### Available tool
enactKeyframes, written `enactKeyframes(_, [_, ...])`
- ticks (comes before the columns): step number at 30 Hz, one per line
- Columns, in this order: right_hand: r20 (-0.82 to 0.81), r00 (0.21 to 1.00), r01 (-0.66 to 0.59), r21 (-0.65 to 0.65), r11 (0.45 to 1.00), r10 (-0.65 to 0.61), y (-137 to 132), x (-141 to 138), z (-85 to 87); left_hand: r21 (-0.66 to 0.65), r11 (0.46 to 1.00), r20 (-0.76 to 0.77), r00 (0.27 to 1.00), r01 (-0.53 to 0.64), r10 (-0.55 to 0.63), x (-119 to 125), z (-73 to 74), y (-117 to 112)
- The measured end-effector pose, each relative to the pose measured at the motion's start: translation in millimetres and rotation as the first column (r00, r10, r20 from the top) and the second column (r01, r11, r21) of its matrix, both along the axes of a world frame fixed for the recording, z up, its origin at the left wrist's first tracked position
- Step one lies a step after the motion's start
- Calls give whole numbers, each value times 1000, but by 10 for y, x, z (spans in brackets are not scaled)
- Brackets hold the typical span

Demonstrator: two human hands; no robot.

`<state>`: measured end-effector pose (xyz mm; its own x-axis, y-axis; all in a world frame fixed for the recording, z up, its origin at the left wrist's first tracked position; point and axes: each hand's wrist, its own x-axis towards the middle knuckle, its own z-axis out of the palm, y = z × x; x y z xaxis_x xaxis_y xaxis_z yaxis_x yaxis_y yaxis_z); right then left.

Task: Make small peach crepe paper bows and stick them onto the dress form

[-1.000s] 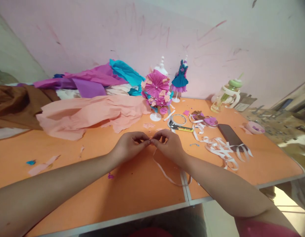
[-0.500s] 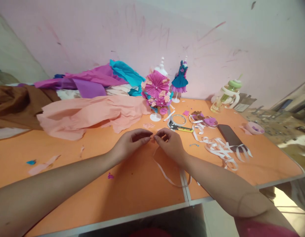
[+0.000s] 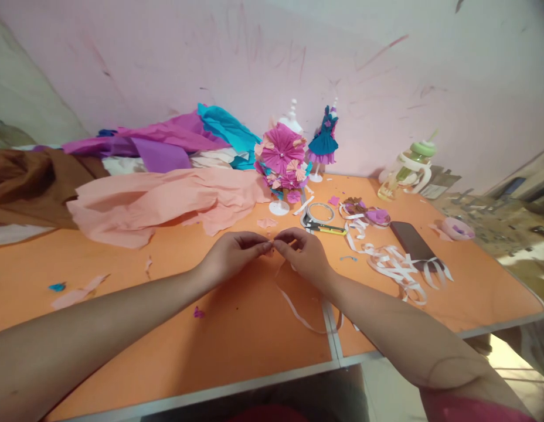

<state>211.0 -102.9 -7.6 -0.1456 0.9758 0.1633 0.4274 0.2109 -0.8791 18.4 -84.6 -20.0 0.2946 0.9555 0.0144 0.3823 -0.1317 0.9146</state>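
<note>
My left hand [image 3: 234, 253] and my right hand [image 3: 306, 255] meet over the orange table, thumbs and forefingers pinched together. Between the fingertips is a small piece of peach crepe paper [image 3: 269, 252], mostly hidden by them. A thin pale ribbon [image 3: 295, 312] loops down from near my right hand onto the table. Just beyond the hands stands a miniature dress form [image 3: 281, 155] covered in pink, peach and teal paper flowers. A utility knife [image 3: 327, 228] and a roll of tape [image 3: 320, 212] lie past my right hand.
Crepe paper sheets [image 3: 166, 196] are heaped at the back left. A second small form wears a teal dress [image 3: 323, 138]. On the right are curled white ribbon [image 3: 388, 264], a dark phone [image 3: 412, 241], a green-lidded bottle [image 3: 406, 170] and a pink bowl [image 3: 459, 228]. Paper scraps [image 3: 81, 292] lie at left.
The fingertips have shifted very slightly around the peach paper, both hands staying pinched together. The whole view has moved a little; the other things lie as before.
</note>
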Motion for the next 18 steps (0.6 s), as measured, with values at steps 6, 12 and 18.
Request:
enactKeyframes(6, [-13,1000,-24,-4,1000,24,18,2,-19,-81,996,79,996,36,-29,21,32,-24])
enactKeyframes(12, [78,996,34,52,998,-38,47,33,-44,-94,994,76,995,64,-57,-15,-23,29])
enactKeyframes(18, [16,999,-28,-31,999,29,27,35,-37,-47,999,40,999,-8,9,-17,-32,37])
